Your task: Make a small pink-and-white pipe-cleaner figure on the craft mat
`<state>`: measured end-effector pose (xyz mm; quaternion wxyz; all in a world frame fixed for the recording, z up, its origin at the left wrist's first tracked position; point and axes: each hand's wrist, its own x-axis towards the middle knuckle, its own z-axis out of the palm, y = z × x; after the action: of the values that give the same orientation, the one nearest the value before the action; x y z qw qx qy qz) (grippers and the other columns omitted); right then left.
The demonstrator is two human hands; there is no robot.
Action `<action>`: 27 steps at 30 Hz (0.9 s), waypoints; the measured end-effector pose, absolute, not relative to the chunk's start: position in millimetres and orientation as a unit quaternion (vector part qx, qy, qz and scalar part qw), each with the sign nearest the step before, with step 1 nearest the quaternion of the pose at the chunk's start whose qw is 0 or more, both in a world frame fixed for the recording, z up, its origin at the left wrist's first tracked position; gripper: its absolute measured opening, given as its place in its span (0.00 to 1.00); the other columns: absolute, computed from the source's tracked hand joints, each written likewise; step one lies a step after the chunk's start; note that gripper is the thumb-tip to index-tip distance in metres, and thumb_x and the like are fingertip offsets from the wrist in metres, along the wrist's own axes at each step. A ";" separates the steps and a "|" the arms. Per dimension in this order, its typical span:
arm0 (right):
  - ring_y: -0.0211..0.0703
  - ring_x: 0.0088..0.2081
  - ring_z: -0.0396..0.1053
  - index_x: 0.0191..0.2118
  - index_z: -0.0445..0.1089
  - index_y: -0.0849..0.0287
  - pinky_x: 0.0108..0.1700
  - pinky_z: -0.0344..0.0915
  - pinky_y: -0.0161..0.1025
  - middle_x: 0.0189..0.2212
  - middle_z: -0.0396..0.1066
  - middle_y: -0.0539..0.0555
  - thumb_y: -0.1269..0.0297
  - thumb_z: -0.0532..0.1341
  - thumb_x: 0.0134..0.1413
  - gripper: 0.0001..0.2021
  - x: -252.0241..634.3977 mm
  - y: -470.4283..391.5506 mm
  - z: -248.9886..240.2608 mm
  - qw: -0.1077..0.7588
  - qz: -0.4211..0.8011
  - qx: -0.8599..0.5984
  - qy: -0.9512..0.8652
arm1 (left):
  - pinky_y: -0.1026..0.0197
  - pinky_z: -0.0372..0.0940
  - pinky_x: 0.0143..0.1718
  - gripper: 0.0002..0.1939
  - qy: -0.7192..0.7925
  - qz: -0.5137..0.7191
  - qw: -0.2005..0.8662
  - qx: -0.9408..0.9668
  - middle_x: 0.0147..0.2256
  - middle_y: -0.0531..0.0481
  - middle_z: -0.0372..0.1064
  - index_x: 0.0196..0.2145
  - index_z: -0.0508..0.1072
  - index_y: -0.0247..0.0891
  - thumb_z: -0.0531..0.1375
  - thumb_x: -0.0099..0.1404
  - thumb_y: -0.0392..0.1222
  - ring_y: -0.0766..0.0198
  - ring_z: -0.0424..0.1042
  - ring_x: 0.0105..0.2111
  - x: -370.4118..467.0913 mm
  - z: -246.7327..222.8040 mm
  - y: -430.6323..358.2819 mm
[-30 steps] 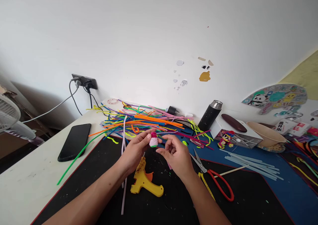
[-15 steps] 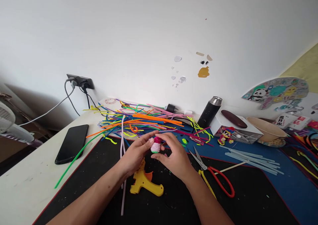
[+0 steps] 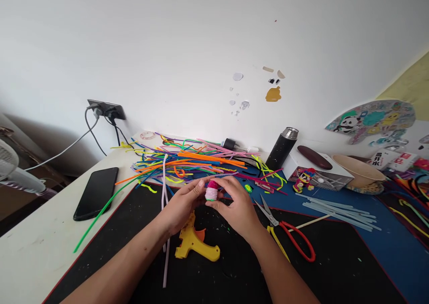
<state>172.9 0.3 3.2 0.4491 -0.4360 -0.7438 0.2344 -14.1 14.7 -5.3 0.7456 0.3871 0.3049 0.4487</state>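
Left hand [image 3: 182, 204] and right hand [image 3: 237, 207] grip a small wrapped pink piece [image 3: 211, 193] — apparently an adjusting step — any next turn needing steady fingertips.

White packet [image 3: 385, 158] reading “开水”, red print [image 3: 402, 161] unclear

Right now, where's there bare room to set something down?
Bare: white tabletop before the black smartphone, left of the green pipe cleaner; black mat, tiny scraps aside, right of the red-handled scissors, nearer than the glue sticks. Crowded: the pipe-cleaner heap near the wall, and around the glue gun beside the left hand.
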 end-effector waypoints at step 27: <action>0.49 0.43 0.75 0.56 0.76 0.50 0.44 0.72 0.42 0.42 0.73 0.53 0.73 0.73 0.55 0.23 179.3 -0.2 3.5 0.422 0.140 -0.443 -0.778 | 0.55 0.68 0.52 0.28 0.255 0.425 0.668 0.555 0.45 0.45 0.79 0.59 0.75 0.41 0.74 0.63 0.42 0.56 0.76 0.47 -26.5 -5.1 21.3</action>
<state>179.3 -0.2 3.5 0.4215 -0.4435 -0.7784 0.1403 -26.5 21.3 -5.1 0.6681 0.5549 0.2554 0.4248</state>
